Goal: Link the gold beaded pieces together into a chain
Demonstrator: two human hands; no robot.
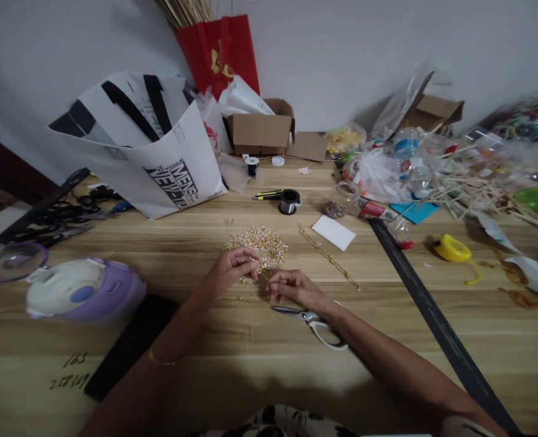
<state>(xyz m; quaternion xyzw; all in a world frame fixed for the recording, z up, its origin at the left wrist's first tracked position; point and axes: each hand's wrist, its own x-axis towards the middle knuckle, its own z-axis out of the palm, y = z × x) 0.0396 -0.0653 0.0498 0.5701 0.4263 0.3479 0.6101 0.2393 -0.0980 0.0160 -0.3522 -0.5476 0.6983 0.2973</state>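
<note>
A loose pile of small gold and clear beads point(264, 243) lies on the wooden table just beyond my hands. My left hand point(232, 268) is closed in a pinch at the near left edge of the pile; whatever is between its fingertips is too small to make out. Beside it, my right hand point(298, 287) pinches a thin gold chain point(250, 300), part of which trails leftward on the tabletop. A fine gold strand shows in the gap between the two hands. Scissors point(316, 325) with white handles lie partly under my right wrist. To the right rests a knotted gold chain point(330, 258).
White paper point(333, 232), a wire spool point(289, 201), a yellow cutter knife point(269, 195) and a bead jar point(339, 203) sit beyond the pile. Left are a purple-white bottle point(87, 288), pliers point(68, 233) and a large bag point(178, 164). A tape measure point(452, 249) lies right.
</note>
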